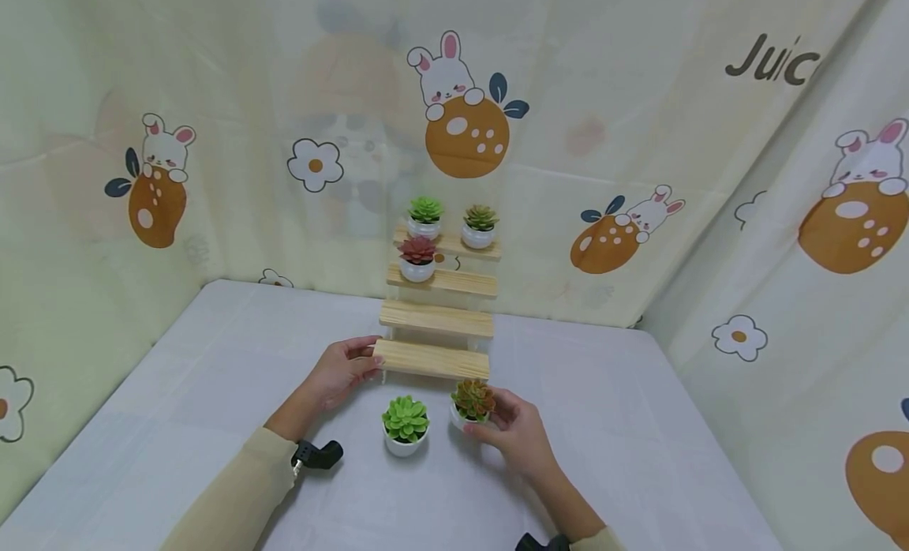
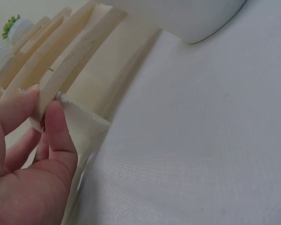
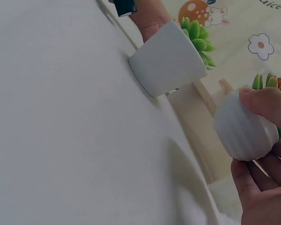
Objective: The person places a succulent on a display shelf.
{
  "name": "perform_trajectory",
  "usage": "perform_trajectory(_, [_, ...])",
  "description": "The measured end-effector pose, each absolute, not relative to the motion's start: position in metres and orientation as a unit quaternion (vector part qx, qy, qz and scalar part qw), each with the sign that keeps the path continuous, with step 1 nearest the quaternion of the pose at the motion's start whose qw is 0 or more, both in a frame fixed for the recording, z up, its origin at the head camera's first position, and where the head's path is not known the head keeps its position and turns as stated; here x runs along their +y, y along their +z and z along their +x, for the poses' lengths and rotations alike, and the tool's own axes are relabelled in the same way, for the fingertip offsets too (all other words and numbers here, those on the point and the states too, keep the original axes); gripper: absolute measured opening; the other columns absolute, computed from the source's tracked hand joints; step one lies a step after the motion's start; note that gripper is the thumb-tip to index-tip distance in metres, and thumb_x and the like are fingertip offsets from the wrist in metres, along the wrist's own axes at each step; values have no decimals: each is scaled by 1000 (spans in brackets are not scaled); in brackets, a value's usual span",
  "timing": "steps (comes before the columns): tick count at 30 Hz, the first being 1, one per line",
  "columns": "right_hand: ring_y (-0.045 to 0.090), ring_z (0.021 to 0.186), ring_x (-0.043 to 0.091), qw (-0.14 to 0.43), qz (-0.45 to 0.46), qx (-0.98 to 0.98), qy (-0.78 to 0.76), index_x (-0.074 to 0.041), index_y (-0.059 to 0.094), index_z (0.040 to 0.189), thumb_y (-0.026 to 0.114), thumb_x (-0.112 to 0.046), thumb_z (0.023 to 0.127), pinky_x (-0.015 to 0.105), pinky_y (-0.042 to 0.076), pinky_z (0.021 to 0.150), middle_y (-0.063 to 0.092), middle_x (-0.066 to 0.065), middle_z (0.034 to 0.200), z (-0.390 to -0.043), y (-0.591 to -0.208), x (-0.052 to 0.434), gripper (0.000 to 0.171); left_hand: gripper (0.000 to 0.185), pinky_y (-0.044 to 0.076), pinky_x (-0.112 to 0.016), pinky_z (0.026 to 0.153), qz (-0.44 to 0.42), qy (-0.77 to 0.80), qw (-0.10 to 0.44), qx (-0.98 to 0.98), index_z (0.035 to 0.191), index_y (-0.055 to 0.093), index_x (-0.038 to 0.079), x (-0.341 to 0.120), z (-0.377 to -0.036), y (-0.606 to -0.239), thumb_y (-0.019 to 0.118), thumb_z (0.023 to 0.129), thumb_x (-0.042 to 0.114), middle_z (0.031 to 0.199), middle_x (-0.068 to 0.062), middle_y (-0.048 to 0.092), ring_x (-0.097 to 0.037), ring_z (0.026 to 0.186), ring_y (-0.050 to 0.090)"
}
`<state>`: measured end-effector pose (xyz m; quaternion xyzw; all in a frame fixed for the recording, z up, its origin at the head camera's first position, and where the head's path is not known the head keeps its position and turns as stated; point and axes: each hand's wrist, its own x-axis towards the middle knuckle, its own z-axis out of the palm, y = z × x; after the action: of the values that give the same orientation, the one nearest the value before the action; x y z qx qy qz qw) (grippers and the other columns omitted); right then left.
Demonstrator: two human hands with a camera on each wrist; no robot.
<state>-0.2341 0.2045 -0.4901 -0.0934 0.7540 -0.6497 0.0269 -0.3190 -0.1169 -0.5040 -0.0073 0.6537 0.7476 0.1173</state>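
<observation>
My left hand (image 1: 346,371) pinches the left end of the lowest step of a stepped wooden plant stand (image 1: 432,360), thumb above and fingers below in the left wrist view. With my right hand (image 1: 517,429) I hold a potted succulent with reddish-green leaves (image 1: 473,399) by its ribbed white pot (image 3: 246,129), lifted off the table in the right wrist view. Between my hands, a bright green potted succulent (image 1: 405,425) stands upright on the table. On the top step sit a green succulent (image 1: 425,211) and an olive one (image 1: 480,219); a dark red one (image 1: 417,257) is on the step below.
A white cloth covers the table (image 1: 604,425). Behind the stand hangs a curtain (image 1: 270,235) printed with rabbits and fruit, and it runs along both sides too. The two lower steps (image 1: 436,317) carry no pots.
</observation>
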Motion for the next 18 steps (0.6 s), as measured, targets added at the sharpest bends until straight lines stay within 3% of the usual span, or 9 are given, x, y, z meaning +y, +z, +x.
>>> perform_trajectory(18, [60, 132, 31, 15, -92, 750, -655, 3, 61, 135, 87, 0, 77, 23, 51, 106, 62, 19, 140, -255, -482, 199, 64, 56, 60, -21, 82, 7, 750, 115, 651, 150, 45, -5, -117, -318, -504, 65, 98, 1, 119, -12, 61, -12, 94, 64])
